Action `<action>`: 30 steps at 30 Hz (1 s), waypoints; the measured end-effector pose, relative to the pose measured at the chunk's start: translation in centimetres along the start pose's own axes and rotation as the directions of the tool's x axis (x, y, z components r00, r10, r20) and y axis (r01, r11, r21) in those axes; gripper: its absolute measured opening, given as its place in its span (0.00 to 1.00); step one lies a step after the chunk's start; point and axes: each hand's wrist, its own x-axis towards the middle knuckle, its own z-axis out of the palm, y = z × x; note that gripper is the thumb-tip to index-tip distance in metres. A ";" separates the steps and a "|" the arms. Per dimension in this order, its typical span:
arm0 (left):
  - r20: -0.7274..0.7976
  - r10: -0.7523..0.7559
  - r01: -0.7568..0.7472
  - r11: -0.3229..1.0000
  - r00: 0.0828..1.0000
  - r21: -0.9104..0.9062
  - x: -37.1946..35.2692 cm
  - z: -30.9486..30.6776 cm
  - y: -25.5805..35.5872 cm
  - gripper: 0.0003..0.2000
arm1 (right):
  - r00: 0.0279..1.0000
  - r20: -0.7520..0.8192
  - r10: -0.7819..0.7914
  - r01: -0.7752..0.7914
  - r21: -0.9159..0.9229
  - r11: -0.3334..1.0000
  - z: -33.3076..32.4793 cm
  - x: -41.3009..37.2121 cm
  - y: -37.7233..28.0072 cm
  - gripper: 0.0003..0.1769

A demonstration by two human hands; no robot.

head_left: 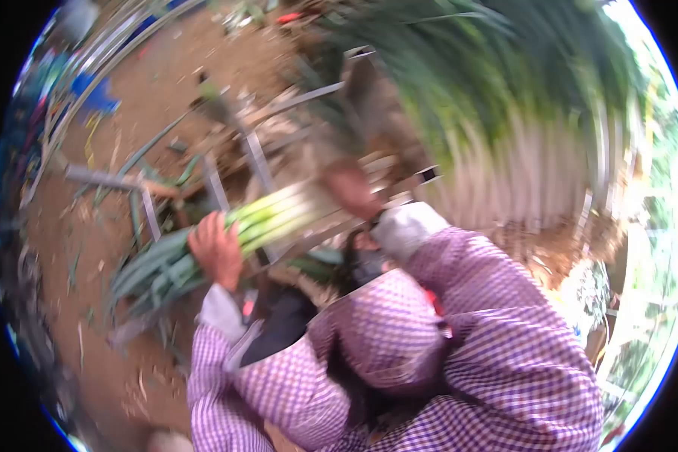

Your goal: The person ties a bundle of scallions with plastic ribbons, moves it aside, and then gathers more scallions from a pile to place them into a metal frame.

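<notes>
A bundle of leeks (279, 215) lies slantwise across a low rack (256, 154) with metal bars, white ends to the upper right and green leaves to the lower left. My left hand (217, 247) is closed over the bundle where the stalks turn to leaf. My right hand (350, 188), smeared by motion, is over the white ends; its fingers cannot be made out. Beyond it a brown board (388, 105) stands at the rack's right end, also blurred.
A large heap of leeks (523, 151) fills the upper right, white ends toward me. Leaf scraps and straw litter the brown soil (90, 248) at left. Bent poles (113, 56) and a blue scrap (96, 94) lie at the upper left.
</notes>
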 end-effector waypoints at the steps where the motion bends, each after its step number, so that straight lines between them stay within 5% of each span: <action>1: 0.002 0.006 -0.006 1.000 1.000 -0.006 -0.1 -0.2 0.0 0.18 | 1.000 0.004 0.006 -0.006 -0.006 1.000 0.6 -0.4 0.5 0.10; 4: -0.026 0.066 -0.066 0.998 0.997 0.009 -0.5 -0.3 0.1 0.18 | 1.000 0.016 -0.001 0.001 -0.028 1.000 0.2 0.0 -0.1 0.07; 6: -0.012 0.061 -0.061 0.998 0.998 -0.015 -0.6 -0.8 0.3 0.19 | 0.985 -0.156 -0.080 0.079 -0.014 0.997 -0.4 -0.3 -0.3 0.10; 7: 0.002 0.056 -0.056 0.998 0.998 -0.020 -0.6 -0.7 0.2 0.19 | 1.000 0.018 -0.024 0.024 -0.013 1.000 0.5 -0.5 0.3 0.15; 9: 0.015 0.054 -0.054 0.998 0.998 -0.023 -0.9 0.0 -0.5 0.21 | 0.997 0.028 0.068 -0.067 -0.025 0.997 -1.7 -0.1 -2.2 0.19; 13: 0.021 0.029 -0.029 1.000 0.999 -0.001 -1.1 -0.1 -0.6 0.22 | 0.957 0.172 0.235 -0.270 0.226 0.936 -10.5 -2.0 -7.7 0.20; 15: 0.020 0.017 -0.019 0.995 1.000 0.096 -1.2 1.3 -1.3 0.20 | 0.968 0.150 0.200 -0.240 0.336 0.911 -15.5 -5.3 -8.9 0.21; 17: 0.057 0.010 -0.021 0.980 0.998 0.198 -1.4 2.9 -2.7 0.19 | 0.919 0.270 0.286 -0.365 0.312 0.877 -22.1 -7.8 -9.9 0.21; 21: 0.162 -0.047 0.015 0.981 0.986 0.192 -0.9 1.8 -2.0 0.17 | 0.865 0.073 0.496 -0.484 0.382 0.787 -29.9 -16.2 -4.6 0.19; 23: 0.209 -0.065 0.021 0.978 0.976 0.207 -0.7 1.5 -2.0 0.16 | 0.674 0.121 0.729 -0.281 0.954 0.101 -34.2 -19.6 -0.2 0.19; 25: 0.217 -0.069 0.026 0.980 0.974 0.198 -0.5 1.0 -1.3 0.16 | 0.791 -0.214 0.572 -0.077 0.894 0.441 -40.2 -21.0 3.8 0.17; 27: 0.242 -0.082 0.029 0.977 0.967 0.212 -0.4 0.3 -0.9 0.17 | 0.627 -0.390 0.675 -0.308 0.671 0.674 -45.0 -22.1 9.2 0.14; 28: 0.242 -0.115 0.059 0.972 0.963 0.227 -0.1 1.6 -1.9 0.19 | 0.620 -0.438 0.651 -0.602 0.267 0.753 -48.3 -20.8 9.3 0.14; 29: 0.264 -0.144 0.079 0.967 0.954 0.242 -0.1 1.9 -1.9 0.19 | 0.630 -0.475 0.614 -0.756 -0.196 0.624 -51.4 -19.3 8.8 0.13; 30: 0.286 -0.173 0.099 0.961 0.942 0.258 -0.1 2.0 -1.7 0.19 | 0.603 -0.502 0.620 -0.786 -0.244 0.568 -53.2 -18.4 9.6 0.15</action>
